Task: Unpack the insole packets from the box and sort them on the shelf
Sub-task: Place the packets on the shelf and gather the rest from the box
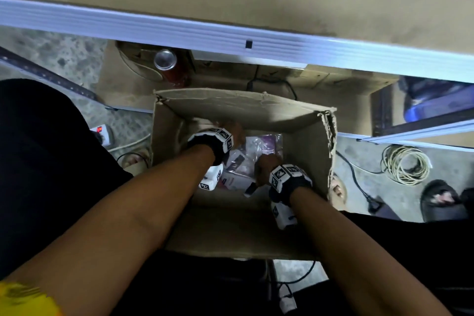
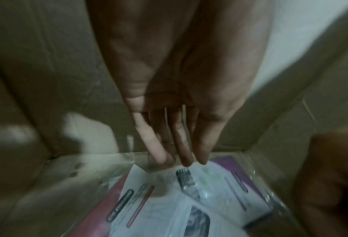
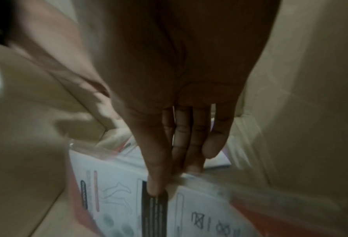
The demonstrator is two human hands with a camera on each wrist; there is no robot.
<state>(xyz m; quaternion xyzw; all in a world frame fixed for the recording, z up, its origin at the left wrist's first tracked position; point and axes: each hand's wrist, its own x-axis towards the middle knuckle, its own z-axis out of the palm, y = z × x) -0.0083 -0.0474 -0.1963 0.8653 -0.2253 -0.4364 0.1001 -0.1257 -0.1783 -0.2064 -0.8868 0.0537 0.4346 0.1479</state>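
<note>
An open cardboard box [image 1: 230, 108] stands on the floor below me, and both my hands reach into it. At its bottom lie several insole packets [image 1: 259, 146] in clear plastic, white cards with pink and purple edges. My left hand [image 1: 234, 133] is at the far left of the box. In the left wrist view the left hand [image 2: 179, 160] has straight fingers just over the packets [image 2: 169, 192] and holds nothing. My right hand [image 1: 265, 161] is nearer me. In the right wrist view the right hand [image 3: 173, 179] pinches a packet [image 3: 199, 208] at its top edge, thumb on the barcode, fingers behind.
A white shelf edge [image 1: 230, 33] runs across above the box, with a drink can [image 1: 165, 59] below it. A power strip [image 1: 102, 133] lies left of the box. Right of it are a coiled cable [image 1: 405, 164], a plug lead and another person's sandalled foot [image 1: 441, 197].
</note>
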